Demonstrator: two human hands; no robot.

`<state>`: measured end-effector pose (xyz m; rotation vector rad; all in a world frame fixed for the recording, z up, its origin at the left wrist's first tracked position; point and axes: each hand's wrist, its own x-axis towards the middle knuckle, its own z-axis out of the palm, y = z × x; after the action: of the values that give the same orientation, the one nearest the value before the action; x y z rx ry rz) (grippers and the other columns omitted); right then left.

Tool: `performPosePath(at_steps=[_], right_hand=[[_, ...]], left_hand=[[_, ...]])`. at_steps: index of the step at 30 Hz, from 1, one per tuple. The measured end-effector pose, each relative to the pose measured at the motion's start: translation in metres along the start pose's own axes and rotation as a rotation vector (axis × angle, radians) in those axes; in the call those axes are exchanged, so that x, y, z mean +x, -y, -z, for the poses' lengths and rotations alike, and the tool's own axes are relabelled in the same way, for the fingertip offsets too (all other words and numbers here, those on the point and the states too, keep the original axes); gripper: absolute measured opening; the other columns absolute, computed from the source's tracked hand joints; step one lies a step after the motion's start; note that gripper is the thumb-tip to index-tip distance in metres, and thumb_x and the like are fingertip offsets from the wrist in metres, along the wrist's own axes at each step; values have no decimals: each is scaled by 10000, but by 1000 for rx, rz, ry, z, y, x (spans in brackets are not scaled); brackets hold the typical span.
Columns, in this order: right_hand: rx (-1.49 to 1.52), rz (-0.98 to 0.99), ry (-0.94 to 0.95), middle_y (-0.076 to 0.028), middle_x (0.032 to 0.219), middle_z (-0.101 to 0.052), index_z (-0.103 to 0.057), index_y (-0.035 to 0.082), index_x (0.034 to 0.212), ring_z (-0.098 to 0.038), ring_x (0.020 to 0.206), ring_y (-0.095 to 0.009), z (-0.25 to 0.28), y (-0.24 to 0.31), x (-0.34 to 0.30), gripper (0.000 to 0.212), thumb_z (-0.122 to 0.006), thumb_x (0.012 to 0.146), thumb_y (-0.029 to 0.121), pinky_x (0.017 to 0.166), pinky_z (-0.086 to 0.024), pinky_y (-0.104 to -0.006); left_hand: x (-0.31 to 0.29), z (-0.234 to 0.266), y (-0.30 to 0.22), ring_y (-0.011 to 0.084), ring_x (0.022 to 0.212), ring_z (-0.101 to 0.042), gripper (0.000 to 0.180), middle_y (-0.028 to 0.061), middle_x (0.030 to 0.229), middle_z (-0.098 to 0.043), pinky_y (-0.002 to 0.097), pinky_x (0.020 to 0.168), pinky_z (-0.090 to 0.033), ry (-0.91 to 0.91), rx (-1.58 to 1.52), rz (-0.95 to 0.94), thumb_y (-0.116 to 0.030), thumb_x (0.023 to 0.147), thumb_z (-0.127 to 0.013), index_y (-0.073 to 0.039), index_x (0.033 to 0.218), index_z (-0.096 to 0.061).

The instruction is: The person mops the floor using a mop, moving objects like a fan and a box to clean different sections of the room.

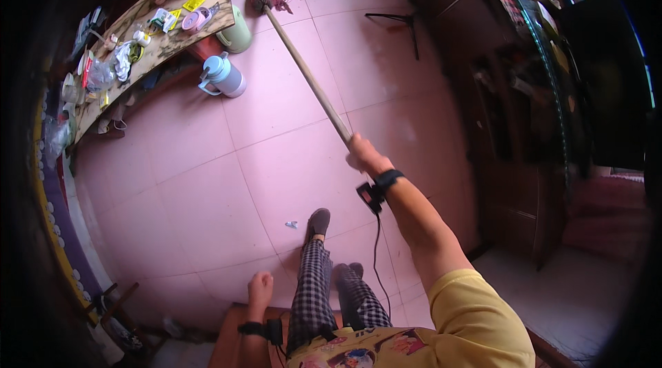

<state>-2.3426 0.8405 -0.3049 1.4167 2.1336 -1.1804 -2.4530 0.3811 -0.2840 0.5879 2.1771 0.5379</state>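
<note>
Head view: The right hand (364, 154) grips, fingers wrapped, a long wooden-handled broom with dark reddish bristles (303, 68), its head far across the pink tiled floor (207, 182). The left hand (260, 290) hangs near, fingers loosely together, empty.

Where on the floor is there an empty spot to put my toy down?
The pink tiled floor is bare between the blue jug and the person's shoe, apart from a small scrap. There is more bare tile to the right of the broom handle. The low table at upper left is crowded.
</note>
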Motion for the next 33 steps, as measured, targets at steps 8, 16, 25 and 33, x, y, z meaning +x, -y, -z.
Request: performPosePath(at_steps=[8,16,25,33], right_hand=[[-31,-102,26,-322,769,-549,-359,-19,931,-537,765,-480,-34,-116,-242,224,-433,732,51,692,-421,-537],[-87,-148,-80,-244,640,-557,-414,8,860,-537,627,-443,-23,-182,-540,139,-454,731,38,586,-423,-525],[-236,-574,-9,-143,546,-558,-490,28,760,-566,518,-325,-47,-252,-834,49,-489,716,48,512,-447,-431],[-236,-978,67,-179,575,-563,-532,15,724,-575,563,-350,-65,-237,-979,70,-535,695,79,537,-456,-433]], left_hand=[[26,-59,-126,318,944,-544,231,159,994,-575,382,805,-443,225,219,-433,-128,763,-582,-32,971,-549],[-67,-222,-208,325,1210,-326,448,169,1244,-411,426,989,-292,200,476,-1031,-30,688,-536,-13,1130,-470],[-271,-388,-171,301,896,-533,176,106,897,-596,415,744,-413,1046,439,-1324,-61,633,-583,-117,799,-596],[-446,-471,-171,351,742,-570,86,128,735,-592,444,627,-444,1672,626,-1345,-151,687,-576,-100,756,-569]])
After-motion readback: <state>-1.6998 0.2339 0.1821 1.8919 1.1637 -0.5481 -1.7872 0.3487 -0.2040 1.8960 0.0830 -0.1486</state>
